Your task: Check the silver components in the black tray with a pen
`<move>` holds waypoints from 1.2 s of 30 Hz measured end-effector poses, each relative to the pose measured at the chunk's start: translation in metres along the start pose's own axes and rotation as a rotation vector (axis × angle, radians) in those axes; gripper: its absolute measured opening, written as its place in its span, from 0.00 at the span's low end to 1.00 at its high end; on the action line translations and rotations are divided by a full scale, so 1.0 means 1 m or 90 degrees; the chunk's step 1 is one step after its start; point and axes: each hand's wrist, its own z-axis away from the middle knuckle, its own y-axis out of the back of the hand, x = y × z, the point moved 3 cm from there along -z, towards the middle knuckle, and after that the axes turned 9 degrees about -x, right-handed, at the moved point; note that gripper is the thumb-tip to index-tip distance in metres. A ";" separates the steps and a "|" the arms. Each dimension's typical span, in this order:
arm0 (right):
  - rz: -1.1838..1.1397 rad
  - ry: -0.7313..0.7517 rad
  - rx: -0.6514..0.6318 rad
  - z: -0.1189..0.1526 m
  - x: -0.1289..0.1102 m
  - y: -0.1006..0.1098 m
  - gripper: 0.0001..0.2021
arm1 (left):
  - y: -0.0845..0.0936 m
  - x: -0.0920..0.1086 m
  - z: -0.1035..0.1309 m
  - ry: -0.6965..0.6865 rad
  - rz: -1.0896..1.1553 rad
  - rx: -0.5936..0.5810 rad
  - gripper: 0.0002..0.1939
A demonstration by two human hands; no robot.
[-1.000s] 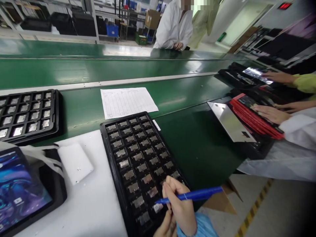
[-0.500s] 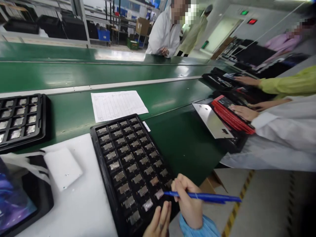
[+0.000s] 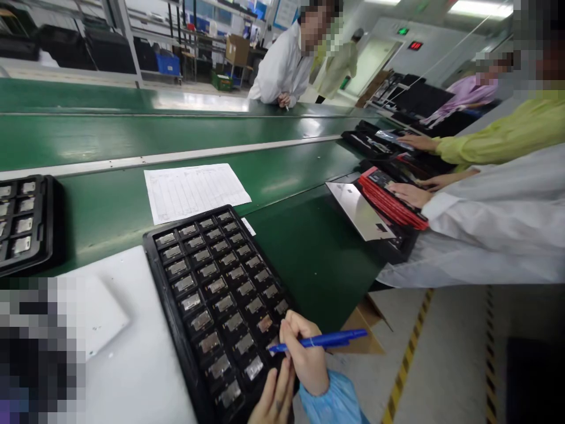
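Note:
My right hand [image 3: 304, 353] grips a blue pen [image 3: 329, 340], with its thin end over a cell near the right side of a black compartment tray [image 3: 152, 259]. Small silvery rectangular metal parts [image 3: 228, 393] sit in the tray's cells, one part to a cell. Beside the pen hand, my left hand [image 3: 274, 397] lies with fingers stretched out at the tray's near right edge. Those fingertips are just below the pen, and the rest of that hand is cut off by the frame. The part under the pen tip is mostly hidden.
A printed sheet [image 3: 196, 191] lies behind the tray on the green bench [image 3: 309, 241]. Left are a white foam pad [image 3: 132, 353] and a second parts tray [image 3: 44, 235]. Co-workers at right handle red strips [image 3: 392, 200]; a person in white [image 3: 282, 62] leans opposite.
The view has swung right, so the bench and trays appear farther left. The pen's back end has tipped upward while its tip stays at about the same cell. My left fingers remain at the tray edge.

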 end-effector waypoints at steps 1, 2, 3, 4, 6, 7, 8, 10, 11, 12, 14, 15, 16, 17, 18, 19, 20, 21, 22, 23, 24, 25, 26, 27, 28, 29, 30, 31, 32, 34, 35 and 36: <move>0.002 0.001 0.000 0.000 0.000 0.000 0.20 | -0.001 0.000 0.000 -0.001 0.002 0.002 0.23; 0.003 0.001 0.000 0.000 0.000 -0.001 0.20 | -0.001 0.000 0.000 -0.003 0.004 0.004 0.23; 0.002 0.000 0.000 0.000 0.001 -0.001 0.20 | 0.000 -0.001 0.000 -0.005 0.009 0.006 0.23; 0.001 -0.001 0.002 0.000 0.001 -0.001 0.20 | 0.001 -0.003 -0.001 -0.006 0.015 0.007 0.22; -0.007 -0.007 0.008 0.000 0.000 0.000 0.20 | 0.004 -0.007 -0.003 -0.006 0.028 0.009 0.21; -0.013 -0.010 0.013 -0.001 -0.001 0.001 0.20 | 0.006 -0.009 -0.004 -0.006 0.028 0.010 0.21; -0.019 -0.013 0.019 -0.002 -0.002 0.002 0.20 | 0.007 -0.011 -0.005 -0.004 0.026 0.012 0.21; -0.027 -0.017 0.030 -0.008 -0.006 0.002 0.20 | 0.008 -0.012 -0.006 0.003 0.025 0.020 0.21; -0.028 -0.016 0.034 -0.012 -0.007 0.002 0.19 | 0.008 -0.013 -0.006 0.006 0.032 0.024 0.21; -0.029 -0.014 0.035 -0.016 -0.009 0.001 0.19 | 0.007 -0.013 -0.006 0.008 0.047 0.029 0.21; -0.032 -0.009 0.024 -0.026 -0.011 -0.002 0.19 | 0.007 -0.013 -0.007 0.012 0.084 0.047 0.21; -0.035 -0.009 0.014 -0.030 -0.011 -0.004 0.19 | 0.007 -0.013 -0.008 0.016 0.099 0.062 0.20; -0.041 -0.010 0.005 -0.033 -0.011 -0.006 0.19 | 0.007 -0.014 -0.008 0.020 0.112 0.077 0.19; -0.048 -0.013 -0.004 -0.035 -0.010 -0.008 0.19 | 0.007 -0.014 -0.009 0.024 0.121 0.091 0.18; -0.055 -0.018 -0.009 -0.037 -0.009 -0.009 0.19 | 0.007 -0.014 -0.009 0.025 0.126 0.100 0.18; -0.064 -0.023 -0.012 -0.038 -0.007 -0.011 0.19 | 0.006 -0.014 -0.009 0.022 0.130 0.105 0.18; -0.072 -0.028 -0.012 -0.038 -0.007 -0.011 0.18 | 0.006 -0.013 -0.009 0.017 0.133 0.105 0.19; -0.081 -0.032 -0.010 -0.038 -0.006 -0.012 0.18 | 0.005 -0.012 -0.008 0.009 0.134 0.104 0.19; -0.091 -0.036 -0.007 -0.038 -0.006 -0.012 0.18 | 0.004 -0.011 -0.008 0.003 0.132 0.106 0.19; -0.100 -0.039 -0.003 -0.037 -0.006 -0.012 0.18 | 0.003 -0.010 -0.007 0.001 0.128 0.117 0.19; -0.111 -0.041 0.002 -0.037 -0.006 -0.011 0.18 | 0.002 -0.009 -0.006 0.001 0.126 0.128 0.18; -0.122 -0.043 0.009 -0.037 -0.006 -0.011 0.18 | 0.001 -0.008 -0.005 0.002 0.126 0.138 0.17; -0.134 -0.044 0.018 -0.037 -0.006 -0.010 0.18 | 0.000 -0.007 -0.004 0.004 0.127 0.142 0.16; -0.145 -0.043 0.030 -0.037 -0.006 -0.009 0.18 | 0.000 -0.006 -0.004 0.004 0.129 0.141 0.15; -0.155 -0.042 0.043 -0.036 -0.005 -0.008 0.18 | -0.001 -0.005 -0.004 0.001 0.130 0.136 0.14; -0.164 -0.041 0.054 -0.036 -0.005 -0.007 0.18 | -0.001 -0.005 -0.004 -0.007 0.130 0.128 0.15; -0.170 -0.039 0.061 -0.035 -0.005 -0.006 0.19 | 0.000 -0.005 -0.004 -0.015 0.130 0.122 0.16; -0.174 -0.039 0.065 -0.035 -0.005 -0.006 0.19 | 0.001 -0.006 -0.004 -0.023 0.133 0.119 0.18; -0.178 -0.040 0.066 -0.035 -0.005 -0.005 0.19 | 0.002 -0.007 -0.004 -0.030 0.140 0.117 0.21; -0.161 -0.031 0.045 -0.036 -0.007 -0.005 0.18 | 0.006 -0.011 -0.006 -0.038 0.161 0.106 0.24; -0.140 -0.021 0.028 -0.036 -0.008 -0.006 0.18 | 0.007 -0.012 -0.007 -0.040 0.172 0.099 0.25; -0.119 -0.011 0.011 -0.038 -0.010 -0.006 0.18 | 0.008 -0.014 -0.007 -0.042 0.180 0.091 0.24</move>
